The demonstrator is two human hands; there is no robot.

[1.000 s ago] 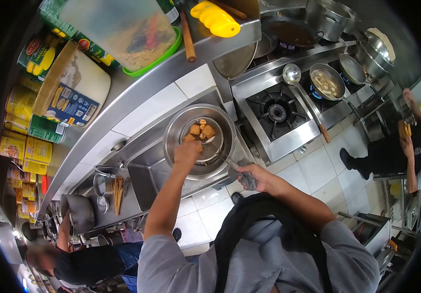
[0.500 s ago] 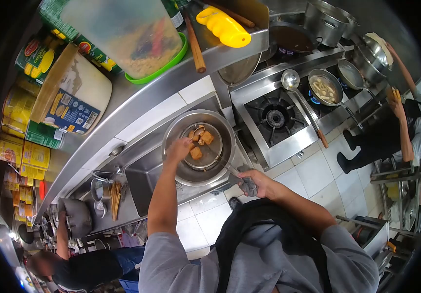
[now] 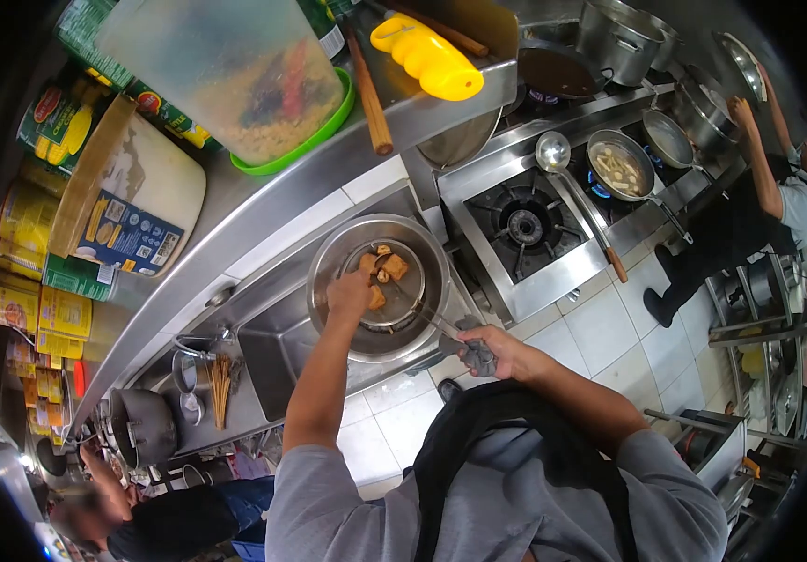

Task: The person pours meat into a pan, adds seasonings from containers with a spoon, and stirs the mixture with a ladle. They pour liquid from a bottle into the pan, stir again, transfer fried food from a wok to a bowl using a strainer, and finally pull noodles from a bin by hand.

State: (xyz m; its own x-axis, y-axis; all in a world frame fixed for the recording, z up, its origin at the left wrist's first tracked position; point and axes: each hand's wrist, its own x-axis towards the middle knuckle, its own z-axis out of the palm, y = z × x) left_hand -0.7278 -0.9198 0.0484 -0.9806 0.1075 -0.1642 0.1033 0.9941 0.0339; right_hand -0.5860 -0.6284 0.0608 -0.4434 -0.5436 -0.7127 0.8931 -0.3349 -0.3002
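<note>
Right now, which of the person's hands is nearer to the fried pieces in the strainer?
Left. The left hand is over the strainer, at the fried pieces. The right hand is farther away, gripping the strainer handle outside the metal bowl.

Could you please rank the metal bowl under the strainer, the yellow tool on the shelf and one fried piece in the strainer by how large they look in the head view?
1. metal bowl, clearly largest.
2. yellow tool, though it is nearer the camera, which may flatter it.
3. fried piece, smallest.
</note>
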